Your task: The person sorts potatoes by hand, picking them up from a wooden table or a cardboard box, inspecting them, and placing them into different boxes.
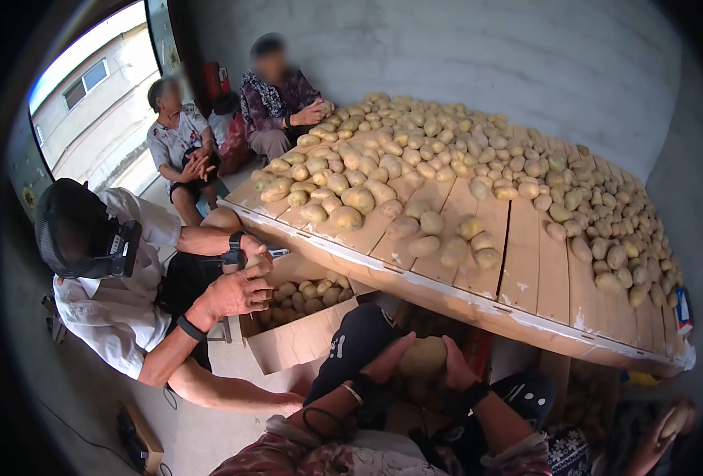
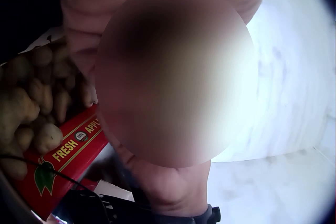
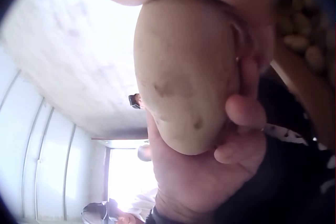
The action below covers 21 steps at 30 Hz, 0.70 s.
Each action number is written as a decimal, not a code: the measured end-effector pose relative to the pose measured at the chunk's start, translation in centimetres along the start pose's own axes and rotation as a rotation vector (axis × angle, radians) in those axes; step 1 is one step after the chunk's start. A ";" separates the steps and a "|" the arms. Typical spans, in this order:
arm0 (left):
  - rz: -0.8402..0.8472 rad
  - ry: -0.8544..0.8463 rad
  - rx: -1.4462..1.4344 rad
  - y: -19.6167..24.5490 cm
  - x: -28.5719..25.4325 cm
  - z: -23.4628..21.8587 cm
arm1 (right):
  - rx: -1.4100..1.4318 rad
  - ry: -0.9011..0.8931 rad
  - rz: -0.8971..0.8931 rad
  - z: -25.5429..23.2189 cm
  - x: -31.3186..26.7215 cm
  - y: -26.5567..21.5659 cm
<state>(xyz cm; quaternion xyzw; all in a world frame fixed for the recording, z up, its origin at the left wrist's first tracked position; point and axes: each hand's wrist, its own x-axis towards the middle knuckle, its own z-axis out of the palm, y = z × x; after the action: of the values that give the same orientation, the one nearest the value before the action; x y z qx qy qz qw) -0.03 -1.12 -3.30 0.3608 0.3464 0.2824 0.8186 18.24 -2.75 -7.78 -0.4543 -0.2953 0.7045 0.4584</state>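
Observation:
Between my two hands, above my lap, is a large pale potato [image 1: 421, 357]. My left hand [image 1: 389, 358] grips it on one side and my right hand [image 1: 460, 365] on the other. In the right wrist view the same potato [image 3: 184, 77] shows a few brown spots, with fingertips [image 3: 245, 111] curled against its side. A round blur hides most of the grip in the left wrist view. Below the hands lie more potatoes [image 2: 39, 87] beside a red carton [image 2: 68, 153] marked "FRESH".
A cardboard-covered table [image 1: 526, 278] ahead bears a wide heap of potatoes [image 1: 447, 135]. At left, a person [image 1: 117, 270] sits holding something beside a cardboard box [image 1: 304, 337] of potatoes. Two people sit farther back. Another hand [image 1: 657, 436] holds a potato at lower right.

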 end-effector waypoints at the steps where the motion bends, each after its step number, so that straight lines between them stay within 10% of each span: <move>1: 0.002 0.002 0.001 -0.6 0.5 -0.8 | 0.240 -0.089 0.158 -1.1 1.1 1.5; 7: 0.165 0.254 0.009 -0.8 1.1 -1.8 | 0.356 -0.132 0.562 2.5 -3.0 -1.5; 21: 0.149 0.106 0.090 -0.9 1.1 -2.2 | 0.075 -0.085 0.380 1.7 -2.2 -0.6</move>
<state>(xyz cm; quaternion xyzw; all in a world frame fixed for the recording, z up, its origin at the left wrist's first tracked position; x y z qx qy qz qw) -0.82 0.04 -5.47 0.4065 0.3736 0.3456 0.7588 17.32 -4.50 -5.75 -0.4543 -0.1970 0.8073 0.3209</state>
